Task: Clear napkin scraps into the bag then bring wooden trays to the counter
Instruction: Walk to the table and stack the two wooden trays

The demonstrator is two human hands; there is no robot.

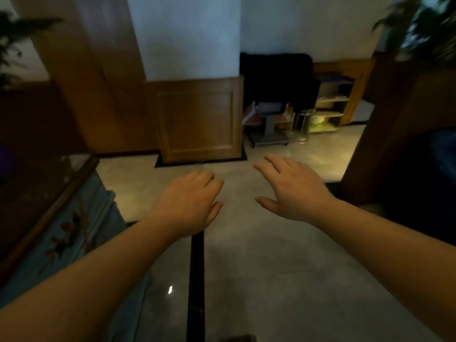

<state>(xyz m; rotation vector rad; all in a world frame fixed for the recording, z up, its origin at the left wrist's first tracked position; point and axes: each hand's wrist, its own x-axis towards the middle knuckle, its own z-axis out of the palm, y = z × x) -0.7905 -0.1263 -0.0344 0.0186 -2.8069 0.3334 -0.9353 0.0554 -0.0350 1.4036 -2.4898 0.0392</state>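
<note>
Both forearms reach out from the bottom corners of the view over a pale polished floor (271, 280) crossed by a dark inlaid strip (197, 267). The left hand (190, 203) hangs palm down with its fingers (209, 178) loosely curled and holding nothing; the right hand (293, 191) is also palm down, its fingers (271, 161) spread wide and empty. Neither napkin scraps, nor a bag, nor any wooden tray can be seen from here, so the task's things lie somewhere outside this view, and I cannot say which way. At the left edge stands a blue painted cabinet (81, 218) with a dark glass-covered top, and straight ahead is a wood-panelled column (197, 119); beyond it, what may be a small trolley or chair base (269, 122) and a low shelf unit (330, 104) are too blurred to name with confidence. Judging from the task alone, napkin scraps should be feather-light and soft, best pinched or gathered in a loose fist, while wooden trays would be stiff and moderately heavy, safest taken at two opposite rims with both hands and kept level. No brand, label or writing is legible anywhere.
</note>
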